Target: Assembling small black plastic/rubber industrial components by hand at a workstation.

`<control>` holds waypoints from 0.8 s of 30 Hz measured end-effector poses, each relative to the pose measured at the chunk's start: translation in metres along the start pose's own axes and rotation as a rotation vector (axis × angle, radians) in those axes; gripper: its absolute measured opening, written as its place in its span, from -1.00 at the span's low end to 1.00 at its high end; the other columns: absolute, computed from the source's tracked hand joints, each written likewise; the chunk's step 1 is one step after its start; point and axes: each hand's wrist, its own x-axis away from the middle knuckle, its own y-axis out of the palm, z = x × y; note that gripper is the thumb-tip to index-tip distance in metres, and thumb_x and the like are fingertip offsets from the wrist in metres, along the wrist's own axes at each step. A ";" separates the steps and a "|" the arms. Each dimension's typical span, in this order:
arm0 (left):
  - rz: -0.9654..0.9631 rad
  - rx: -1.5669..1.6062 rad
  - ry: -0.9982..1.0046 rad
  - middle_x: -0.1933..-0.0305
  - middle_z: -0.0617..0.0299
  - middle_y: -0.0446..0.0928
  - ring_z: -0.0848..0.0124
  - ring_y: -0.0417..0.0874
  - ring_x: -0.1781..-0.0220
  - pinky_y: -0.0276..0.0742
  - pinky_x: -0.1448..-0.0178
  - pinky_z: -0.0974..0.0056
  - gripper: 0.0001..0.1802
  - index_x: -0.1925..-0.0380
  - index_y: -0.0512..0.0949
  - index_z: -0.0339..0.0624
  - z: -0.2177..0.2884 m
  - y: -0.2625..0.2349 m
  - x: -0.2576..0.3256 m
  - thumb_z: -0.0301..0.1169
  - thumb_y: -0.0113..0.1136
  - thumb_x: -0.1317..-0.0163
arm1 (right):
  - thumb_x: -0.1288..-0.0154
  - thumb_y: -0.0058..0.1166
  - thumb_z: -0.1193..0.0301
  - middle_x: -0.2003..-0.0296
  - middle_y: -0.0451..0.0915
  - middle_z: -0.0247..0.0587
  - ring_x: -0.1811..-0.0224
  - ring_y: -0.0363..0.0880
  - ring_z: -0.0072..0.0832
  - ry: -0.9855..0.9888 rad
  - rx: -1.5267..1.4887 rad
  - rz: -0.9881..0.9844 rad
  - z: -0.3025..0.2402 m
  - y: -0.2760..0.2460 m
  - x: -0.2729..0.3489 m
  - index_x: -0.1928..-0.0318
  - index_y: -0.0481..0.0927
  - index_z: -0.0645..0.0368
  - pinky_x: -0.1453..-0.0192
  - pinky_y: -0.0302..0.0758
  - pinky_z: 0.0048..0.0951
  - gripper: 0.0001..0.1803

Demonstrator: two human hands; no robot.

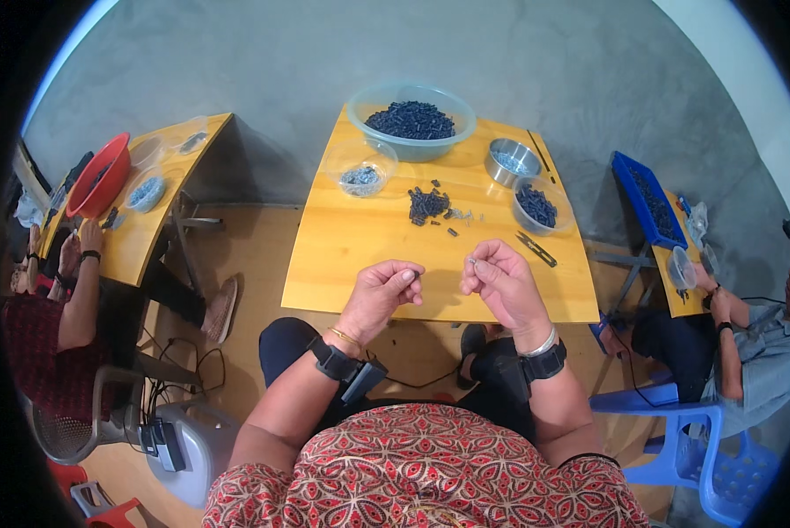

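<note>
My left hand (384, 292) is closed in a pinch above the front of the yellow table, with a small dark piece just showing at its fingertips. Opposite it, my right hand (506, 280) pinches a tiny light-coloured, silvery bit, too small to name. The two hands are apart. Beyond them lies a loose pile of short dark pieces (428, 205), with a few small pale bits (462, 215) scattered at its right. A pair of black thread snips (536, 250) rests on the tabletop just beyond my right hand.
At the back stands a large translucent basin (459, 139) heaped with dark pieces. A clear tub (360, 182) is at left; a steel bowl (499, 172) and another clear tub (530, 223) are at right. People work at side tables (176, 180), one with a blue crate (646, 201).
</note>
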 end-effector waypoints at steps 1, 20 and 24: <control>-0.048 0.022 0.022 0.42 0.22 0.48 0.48 0.49 0.40 0.51 0.23 0.35 -0.82 0.21 0.48 -0.33 0.007 0.010 0.005 -0.47 -0.03 -0.25 | -0.23 -0.06 0.55 0.42 0.47 -0.29 0.43 0.47 -0.54 0.003 -0.016 -0.025 -0.002 0.006 0.005 0.26 0.42 0.24 0.30 0.44 -0.56 -0.93; -0.181 0.144 0.143 0.44 0.22 0.48 0.45 0.49 0.46 0.49 0.27 0.34 -0.82 0.25 0.51 -0.29 0.048 0.068 0.072 -0.43 0.03 -0.23 | -0.22 -0.01 0.53 0.41 0.42 -0.28 0.37 0.39 -0.55 -0.036 -0.170 -0.185 -0.026 0.073 0.049 0.27 0.41 0.24 0.26 0.40 -0.51 -0.92; -0.213 0.183 0.120 0.45 0.22 0.47 0.44 0.48 0.48 0.49 0.30 0.33 -0.81 0.25 0.51 -0.29 0.049 0.068 0.075 -0.40 0.02 -0.23 | -0.20 -0.04 0.62 0.45 0.45 -0.31 0.46 0.42 -0.63 -0.281 0.445 -0.018 -0.025 0.084 0.056 0.29 0.43 0.25 0.34 0.41 -0.62 -0.93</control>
